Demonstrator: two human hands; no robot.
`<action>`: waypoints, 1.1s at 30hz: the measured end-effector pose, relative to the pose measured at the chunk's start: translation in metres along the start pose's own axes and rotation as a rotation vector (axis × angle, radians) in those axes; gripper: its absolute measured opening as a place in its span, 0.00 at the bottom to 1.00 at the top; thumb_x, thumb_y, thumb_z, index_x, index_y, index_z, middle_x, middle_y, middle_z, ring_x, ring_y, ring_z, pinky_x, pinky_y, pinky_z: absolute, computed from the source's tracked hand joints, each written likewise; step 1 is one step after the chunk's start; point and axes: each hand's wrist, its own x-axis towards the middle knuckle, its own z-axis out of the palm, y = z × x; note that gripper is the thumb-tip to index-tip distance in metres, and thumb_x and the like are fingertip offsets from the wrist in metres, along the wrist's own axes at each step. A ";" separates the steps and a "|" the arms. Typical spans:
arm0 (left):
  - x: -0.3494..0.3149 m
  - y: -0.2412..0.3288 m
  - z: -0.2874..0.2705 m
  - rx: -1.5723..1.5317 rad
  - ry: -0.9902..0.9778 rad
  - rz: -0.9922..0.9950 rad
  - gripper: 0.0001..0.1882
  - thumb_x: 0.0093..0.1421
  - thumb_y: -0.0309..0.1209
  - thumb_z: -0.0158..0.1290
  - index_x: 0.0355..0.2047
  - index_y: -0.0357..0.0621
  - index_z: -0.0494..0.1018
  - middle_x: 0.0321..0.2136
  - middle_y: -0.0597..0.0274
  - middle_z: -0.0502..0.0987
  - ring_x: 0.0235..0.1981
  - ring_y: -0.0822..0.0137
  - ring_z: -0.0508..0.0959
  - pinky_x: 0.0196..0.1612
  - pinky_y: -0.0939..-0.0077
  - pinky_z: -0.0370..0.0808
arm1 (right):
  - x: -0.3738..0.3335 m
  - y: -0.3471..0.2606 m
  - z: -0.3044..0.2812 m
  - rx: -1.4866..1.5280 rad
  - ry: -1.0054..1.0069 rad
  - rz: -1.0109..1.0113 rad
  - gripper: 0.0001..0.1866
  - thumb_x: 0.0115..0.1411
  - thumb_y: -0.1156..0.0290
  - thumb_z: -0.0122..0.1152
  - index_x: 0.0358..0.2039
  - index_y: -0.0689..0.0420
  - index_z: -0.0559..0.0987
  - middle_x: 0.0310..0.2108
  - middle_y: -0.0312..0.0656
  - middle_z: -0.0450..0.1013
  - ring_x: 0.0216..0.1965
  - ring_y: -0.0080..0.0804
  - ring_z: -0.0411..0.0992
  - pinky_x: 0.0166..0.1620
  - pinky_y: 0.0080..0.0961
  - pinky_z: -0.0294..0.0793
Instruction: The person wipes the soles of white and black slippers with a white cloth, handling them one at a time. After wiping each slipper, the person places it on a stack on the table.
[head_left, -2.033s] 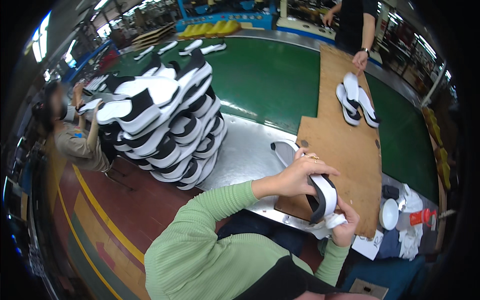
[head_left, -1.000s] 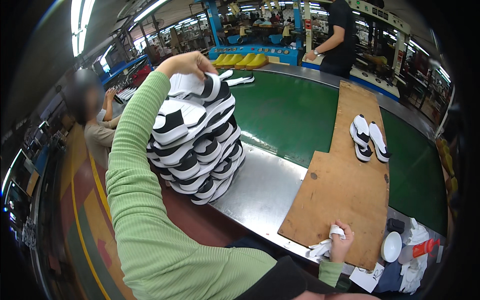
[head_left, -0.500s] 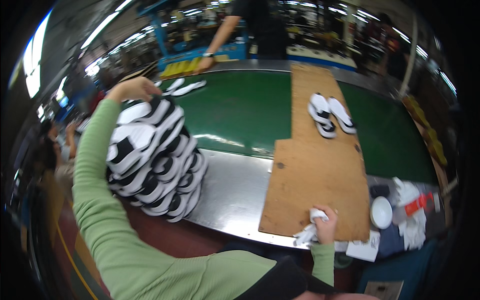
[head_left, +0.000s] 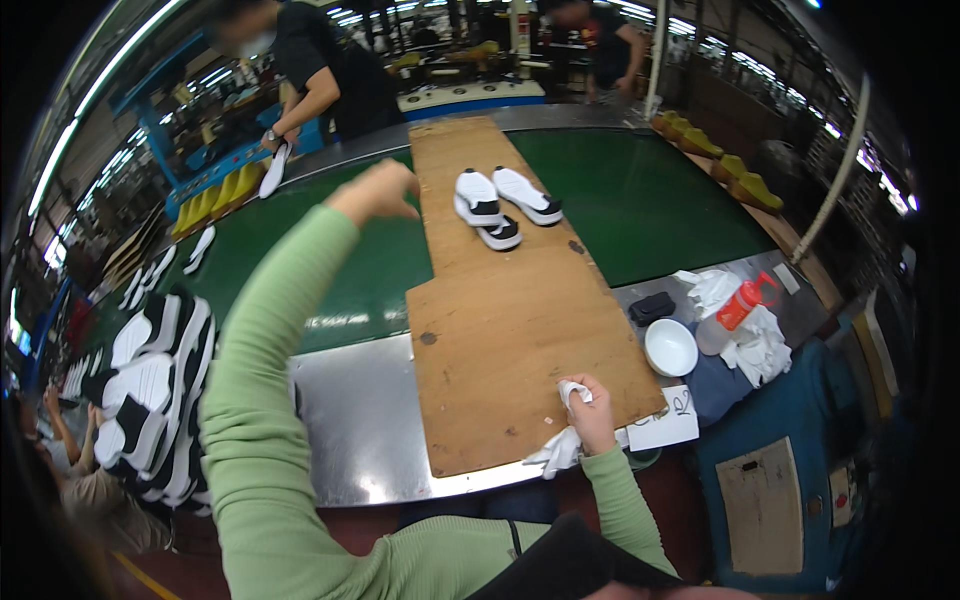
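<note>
My left hand (head_left: 385, 190) hangs over the left edge of the wooden board (head_left: 520, 340), thumb and fingers apart and nothing visible between them. To its right, on the far part of the board, lie black-and-white shoe soles: two overlapping soles (head_left: 478, 200) and a single sole (head_left: 527, 195) beside them. My right hand (head_left: 592, 415) is closed around a crumpled white cloth (head_left: 556, 452) at the board's near edge, with part of the cloth trailing below the fist. A tall pile of similar soles (head_left: 150, 400) stands at the left, partly hidden by my left sleeve.
A green conveyor belt (head_left: 640, 190) runs beneath the board. On the right sit a white bowl (head_left: 670, 348), a red-topped bottle (head_left: 735, 310), white rags (head_left: 760, 345) and a paper sheet (head_left: 665, 420). Across the belt, a co-worker (head_left: 335, 70) holds a sole (head_left: 273, 172); yellow shoe lasts (head_left: 228, 190) stand nearby.
My left hand has left the top of the sole pile and moved right to the board. The view has swung right. My right hand keeps the cloth near the board's edge.
</note>
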 end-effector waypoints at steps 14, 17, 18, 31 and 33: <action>0.143 0.111 0.156 -0.130 0.130 -0.243 0.21 0.39 0.40 0.71 0.36 0.52 0.82 0.52 0.54 0.69 0.54 0.55 0.69 0.51 0.55 0.69 | 0.000 0.018 -0.004 -0.007 0.115 -0.110 0.05 0.57 0.78 0.57 0.33 0.64 0.78 0.28 0.31 0.73 0.29 0.13 0.68 0.32 0.13 0.67; 0.123 0.116 0.138 -0.049 0.016 -0.180 0.20 0.39 0.39 0.69 0.35 0.49 0.82 0.48 0.55 0.73 0.48 0.59 0.75 0.48 0.62 0.72 | -0.001 0.017 -0.003 -0.033 0.130 -0.101 0.05 0.56 0.79 0.56 0.33 0.65 0.78 0.28 0.31 0.73 0.29 0.14 0.67 0.31 0.13 0.66; 0.105 0.121 0.130 -0.028 0.025 -0.139 0.19 0.40 0.38 0.68 0.33 0.46 0.82 0.45 0.52 0.74 0.43 0.57 0.78 0.42 0.64 0.76 | -0.001 0.017 -0.003 -0.018 0.102 -0.140 0.06 0.56 0.80 0.55 0.34 0.64 0.77 0.27 0.31 0.72 0.26 0.13 0.66 0.28 0.13 0.64; 0.070 0.138 0.050 -0.569 -0.489 0.288 0.26 0.47 0.47 0.66 0.42 0.44 0.79 0.36 0.58 0.80 0.41 0.60 0.78 0.43 0.68 0.73 | -0.003 0.016 -0.005 0.010 0.078 -0.122 0.07 0.55 0.79 0.54 0.34 0.65 0.77 0.29 0.32 0.72 0.29 0.15 0.67 0.31 0.14 0.67; 0.131 0.133 0.083 -0.471 -0.266 0.229 0.30 0.45 0.46 0.68 0.45 0.43 0.76 0.39 0.53 0.79 0.43 0.55 0.77 0.47 0.66 0.73 | -0.002 0.017 -0.004 -0.011 0.095 -0.143 0.07 0.55 0.79 0.54 0.35 0.64 0.77 0.28 0.31 0.72 0.28 0.14 0.67 0.30 0.13 0.66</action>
